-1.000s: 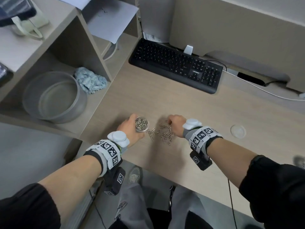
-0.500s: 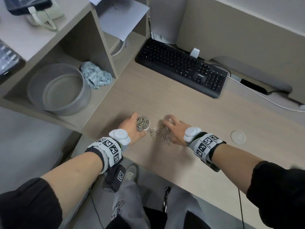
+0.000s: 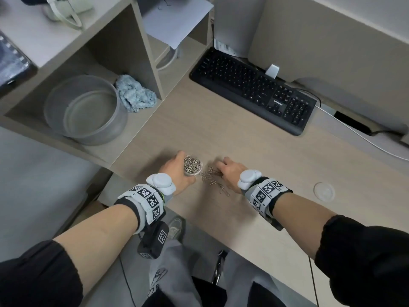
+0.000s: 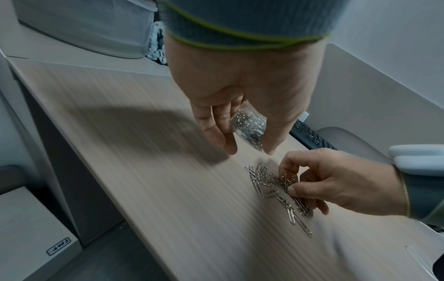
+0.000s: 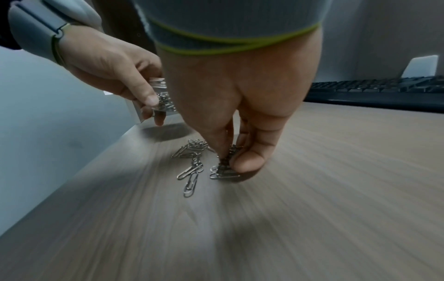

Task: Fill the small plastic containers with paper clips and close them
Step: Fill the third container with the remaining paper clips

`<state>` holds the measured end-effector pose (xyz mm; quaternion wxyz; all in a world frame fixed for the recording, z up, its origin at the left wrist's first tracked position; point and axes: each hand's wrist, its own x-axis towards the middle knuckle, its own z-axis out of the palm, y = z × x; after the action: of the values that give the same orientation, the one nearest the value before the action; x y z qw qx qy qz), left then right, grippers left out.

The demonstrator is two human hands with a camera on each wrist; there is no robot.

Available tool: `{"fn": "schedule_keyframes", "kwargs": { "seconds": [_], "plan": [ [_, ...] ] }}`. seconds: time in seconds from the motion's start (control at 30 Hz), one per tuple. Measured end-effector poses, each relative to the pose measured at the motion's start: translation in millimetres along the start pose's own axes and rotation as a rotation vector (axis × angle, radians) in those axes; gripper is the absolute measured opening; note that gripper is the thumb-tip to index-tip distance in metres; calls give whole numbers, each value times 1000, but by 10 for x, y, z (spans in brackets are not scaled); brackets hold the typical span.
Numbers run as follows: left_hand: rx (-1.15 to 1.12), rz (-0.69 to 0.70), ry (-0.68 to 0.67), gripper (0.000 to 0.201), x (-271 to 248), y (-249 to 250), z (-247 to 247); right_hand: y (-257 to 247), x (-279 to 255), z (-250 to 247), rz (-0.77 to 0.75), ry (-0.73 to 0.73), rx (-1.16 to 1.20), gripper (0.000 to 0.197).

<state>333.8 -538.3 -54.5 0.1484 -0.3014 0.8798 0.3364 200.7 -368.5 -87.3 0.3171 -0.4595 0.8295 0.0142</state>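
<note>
A small clear plastic container [image 3: 193,165] [image 4: 250,126] [image 5: 162,95], open on top and nearly full of silver paper clips, is gripped by my left hand [image 3: 177,171] [image 4: 242,133] [image 5: 115,68] just above the desk near its front edge. Just right of it a loose heap of paper clips [image 3: 213,179] [image 4: 276,192] [image 5: 192,161] lies on the wood. My right hand [image 3: 230,171] [image 4: 331,180] [image 5: 230,157] bends down over the heap, thumb and fingers pinching a few clips. A round clear lid [image 3: 324,191] lies flat on the desk further right.
A black keyboard [image 3: 254,89] sits at the back of the desk [image 3: 276,165], a white cable [image 3: 365,138] running to its right. On the left shelf stand a grey round tub [image 3: 86,109] and a crumpled blue cloth [image 3: 135,96]. The desk's front edge is close to my wrists.
My right hand turned and slid over the clip heap, its fingers closing on some clips. The heap has thinned and shifted. My left hand still holds the container in the same place.
</note>
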Motion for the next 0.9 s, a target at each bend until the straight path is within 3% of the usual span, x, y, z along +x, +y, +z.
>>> {"fn": "schedule_keyframes", "kwargs": {
  "seconds": [0.07, 0.2, 0.33, 0.5, 0.73, 0.9],
  "plan": [
    [2, 5, -1, 61, -8, 23, 19, 3, -45, -52, 29, -11, 69, 40],
    [23, 26, -8, 61, -4, 63, 53, 34, -42, -121, 179, -30, 167, 20],
    [44, 45, -24, 60, 24, 155, 64, 95, -123, -198, 291, 75, 436, 21],
    [61, 77, -61, 63, 48, 330, 124, 24, -252, -521, 253, 181, 712, 19],
    [78, 156, -58, 59, 38, 562, 131, -216, -244, -817, 114, 215, 533, 12],
    [88, 145, -51, 59, 34, 582, 75, -237, -233, -850, 87, 246, 579, 15]
  ]
}}
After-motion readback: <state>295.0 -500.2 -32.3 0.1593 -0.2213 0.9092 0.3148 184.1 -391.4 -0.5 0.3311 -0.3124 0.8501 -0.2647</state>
